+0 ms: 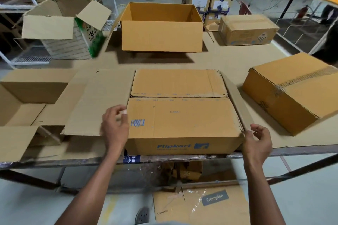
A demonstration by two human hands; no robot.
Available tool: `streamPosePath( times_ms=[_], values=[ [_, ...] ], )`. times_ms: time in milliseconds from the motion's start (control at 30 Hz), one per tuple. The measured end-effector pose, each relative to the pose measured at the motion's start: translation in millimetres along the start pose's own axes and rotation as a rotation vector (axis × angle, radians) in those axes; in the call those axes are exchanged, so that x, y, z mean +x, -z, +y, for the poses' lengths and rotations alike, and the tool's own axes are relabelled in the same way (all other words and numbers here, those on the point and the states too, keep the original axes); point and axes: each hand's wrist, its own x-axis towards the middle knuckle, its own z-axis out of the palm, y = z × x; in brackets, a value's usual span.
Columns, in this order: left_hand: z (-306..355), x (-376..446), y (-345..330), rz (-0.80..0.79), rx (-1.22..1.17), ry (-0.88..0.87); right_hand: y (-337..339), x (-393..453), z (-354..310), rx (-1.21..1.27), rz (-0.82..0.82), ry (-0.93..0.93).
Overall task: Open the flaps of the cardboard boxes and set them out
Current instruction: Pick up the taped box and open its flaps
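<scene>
Flipkart box (182, 120) sits at the near edge of the table (228, 60), straight in front of the person, with its two long top flaps lying shut and meeting at a seam across the middle, so the step in hand looks like the start of opening this one. Both hands bracket its near corners: the left hand (115, 126) is at the left corner with fingers loosely curled and gripping nothing, and the right hand (257, 140) hovers just beside the right corner, fingers relaxed and apart, also empty. Next, I judge, the fingertips need to get under the near flap at the seam and lift it back toward the person, then swing the far flap away. Other boxes already stand open: the big open box (161, 29) behind and the printed box (73, 42) at far left, marked "CM-1". Readable print: "Flipkart" on the front face, "LABEL" and a barcode on top, "Crompton" on the floor carton (199, 204)
</scene>
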Motion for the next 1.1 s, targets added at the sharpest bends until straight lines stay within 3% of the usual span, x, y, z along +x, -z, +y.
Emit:
streamPosePath(
  times_ms=[133, 333, 533, 767, 900, 1000, 1100],
  values=[
    [12.4, 38.7, -42.9, -0.529, 0.223, -0.095, -2.7, -19.9, -9.8, 0.09, -0.059, 0.01],
    [35.3, 61.5, -96.9, -0.768, 0.585, -0.096, 2.5, -34.8, -8.5, 0.079, -0.143, -0.02],
    [38.0, 65.5, -104.7, -0.728, 0.697, -0.135, 16.1, -37.8, -6.5, 0.074, -0.123, -0.069],
    [98.8, 71.4, -61.0, -0.331, 0.486, -0.363, 29.1, -20.4, -37.6, 0.105, -0.19, 0.071],
    [131.8, 52.2, -4.0, -0.25, 0.391, -0.454, 41.5, 6.0, -65.4, 0.211, -0.219, 0.16],
    [143.5, 33.3, 38.0, -0.335, 0.396, -0.461, 52.3, 29.0, -74.8, 0.411, -0.324, 0.12],
    [154.6, 18.7, 74.4, -0.74, 0.323, -0.19, 60.2, 50.4, -75.3, 0.506, -0.511, 0.054]
  ],
)
